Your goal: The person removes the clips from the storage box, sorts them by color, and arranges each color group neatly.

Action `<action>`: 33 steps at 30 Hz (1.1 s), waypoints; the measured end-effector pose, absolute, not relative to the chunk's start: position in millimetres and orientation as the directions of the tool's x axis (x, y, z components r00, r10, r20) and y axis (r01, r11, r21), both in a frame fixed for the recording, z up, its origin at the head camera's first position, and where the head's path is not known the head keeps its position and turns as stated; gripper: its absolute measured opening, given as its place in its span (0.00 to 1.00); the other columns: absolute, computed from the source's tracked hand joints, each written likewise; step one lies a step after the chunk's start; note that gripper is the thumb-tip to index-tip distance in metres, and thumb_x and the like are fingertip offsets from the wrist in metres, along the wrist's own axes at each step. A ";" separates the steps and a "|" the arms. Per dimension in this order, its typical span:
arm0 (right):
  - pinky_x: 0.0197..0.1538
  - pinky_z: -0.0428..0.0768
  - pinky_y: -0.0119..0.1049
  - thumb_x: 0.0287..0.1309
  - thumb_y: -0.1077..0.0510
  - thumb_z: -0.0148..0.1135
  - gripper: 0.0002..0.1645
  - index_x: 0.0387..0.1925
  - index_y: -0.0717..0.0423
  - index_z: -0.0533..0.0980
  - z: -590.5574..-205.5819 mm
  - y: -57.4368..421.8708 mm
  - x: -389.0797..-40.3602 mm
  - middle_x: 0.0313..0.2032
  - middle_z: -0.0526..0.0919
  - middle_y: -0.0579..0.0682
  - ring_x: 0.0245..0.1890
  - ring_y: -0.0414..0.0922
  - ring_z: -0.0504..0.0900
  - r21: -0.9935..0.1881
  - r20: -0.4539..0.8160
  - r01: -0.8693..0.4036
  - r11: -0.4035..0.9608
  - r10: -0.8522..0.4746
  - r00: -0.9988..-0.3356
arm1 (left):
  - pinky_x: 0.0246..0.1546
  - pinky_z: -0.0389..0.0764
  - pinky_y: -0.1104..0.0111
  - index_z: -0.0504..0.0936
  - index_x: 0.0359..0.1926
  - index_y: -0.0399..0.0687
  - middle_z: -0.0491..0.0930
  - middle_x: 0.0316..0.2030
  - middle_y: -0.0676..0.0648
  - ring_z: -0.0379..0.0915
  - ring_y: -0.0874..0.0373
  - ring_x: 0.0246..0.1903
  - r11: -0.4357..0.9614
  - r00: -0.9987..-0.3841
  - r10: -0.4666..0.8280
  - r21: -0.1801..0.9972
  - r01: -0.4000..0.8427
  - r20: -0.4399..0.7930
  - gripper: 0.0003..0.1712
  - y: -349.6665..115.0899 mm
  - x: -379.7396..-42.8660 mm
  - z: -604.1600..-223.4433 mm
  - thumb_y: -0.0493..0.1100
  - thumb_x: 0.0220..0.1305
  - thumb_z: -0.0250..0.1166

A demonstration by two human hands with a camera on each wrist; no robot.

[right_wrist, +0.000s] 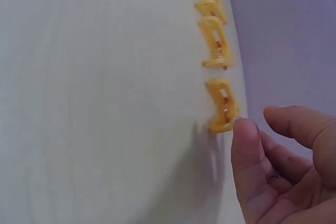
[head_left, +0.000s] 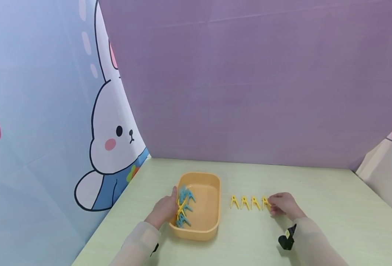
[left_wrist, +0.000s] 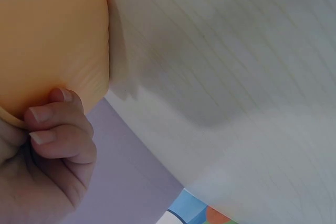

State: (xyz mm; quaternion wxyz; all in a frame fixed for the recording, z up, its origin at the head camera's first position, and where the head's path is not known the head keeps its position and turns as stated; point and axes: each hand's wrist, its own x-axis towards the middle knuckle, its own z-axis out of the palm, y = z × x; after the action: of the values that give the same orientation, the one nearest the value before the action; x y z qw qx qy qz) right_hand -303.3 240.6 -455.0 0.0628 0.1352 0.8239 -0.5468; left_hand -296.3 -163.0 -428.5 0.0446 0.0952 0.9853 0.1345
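Observation:
My left hand [head_left: 165, 210] grips the left rim of an orange-yellow plastic basin [head_left: 200, 235]. In the left wrist view its fingers [left_wrist: 63, 135] curl against the basin's outer wall. Several blue clothespins [head_left: 184, 220] and a few yellow clothespins [head_left: 181, 208] lie inside along the left side, partly behind the hand. To the right of the basin, yellow clothespins [head_left: 244, 202] form a row on the table. Beside the rightmost clothespin [right_wrist: 224, 106] is my right hand [head_left: 284, 204], thumb and finger parted with nothing between them and one fingertip right at the clothespin.
The pale wood-grain table [head_left: 246, 244] meets a purple backdrop [head_left: 249, 92] at its far edge. On the left stands a blue panel with a cartoon rabbit [head_left: 116, 140]. A white panel [head_left: 387, 173] borders the right side.

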 end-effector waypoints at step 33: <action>0.42 0.78 0.40 0.62 0.56 0.55 0.28 0.57 0.72 0.64 -393.1 186.3 -311.8 0.42 0.76 0.57 0.35 0.46 0.78 -0.985 -0.100 0.064 0.162 -0.227 -0.969 | 0.26 0.69 0.65 0.44 0.70 0.35 0.68 0.19 0.47 0.65 0.56 0.18 0.936 -0.982 0.166 0.327 0.129 -0.087 0.38 -152.5 -298.9 -427.0 0.37 0.65 0.52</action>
State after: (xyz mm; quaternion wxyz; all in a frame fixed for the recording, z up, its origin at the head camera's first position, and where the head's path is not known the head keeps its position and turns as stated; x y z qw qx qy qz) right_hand -311.8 186.3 -393.1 0.1127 -0.0538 0.7539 -0.6450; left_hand -298.9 -152.5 -427.0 0.0569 0.0749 0.9823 0.1623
